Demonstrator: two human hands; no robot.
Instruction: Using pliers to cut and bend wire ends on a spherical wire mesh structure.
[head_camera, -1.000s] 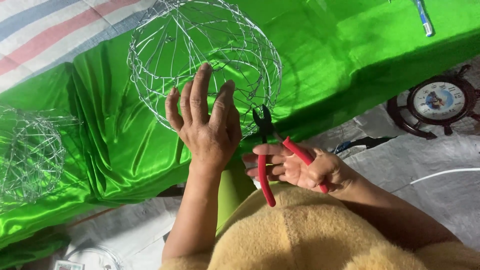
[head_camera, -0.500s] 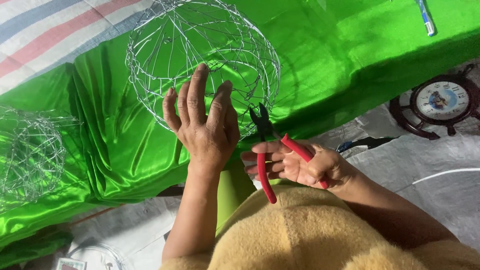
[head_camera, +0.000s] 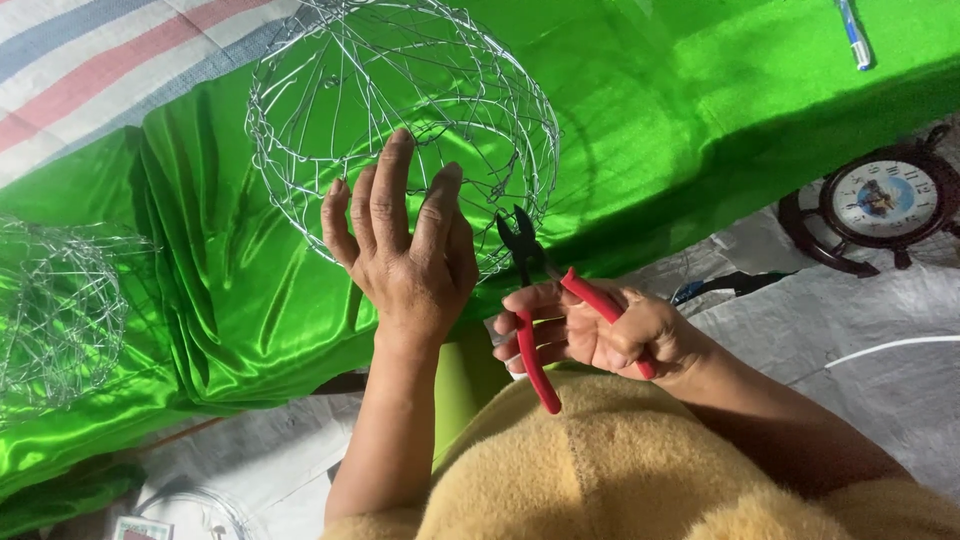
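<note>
Little has shifted since the earlier frames: both hands hold nearly the same pose. Nearest, the right hand (head_camera: 600, 335) lies palm-up, its fingers closed around the red-handled pliers (head_camera: 540, 300), whose black tip points at the wire sphere (head_camera: 400, 120). Farther out, the left hand (head_camera: 405, 250) rises with open, spread fingers against that sphere, which rests on green satin cloth (head_camera: 680, 120).

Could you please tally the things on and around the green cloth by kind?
Wire balls: 2, one under the left hand, one at the left edge
Red pliers: 1
Pen: 1
Wheel-shaped clock: 1
Total: 5
</note>
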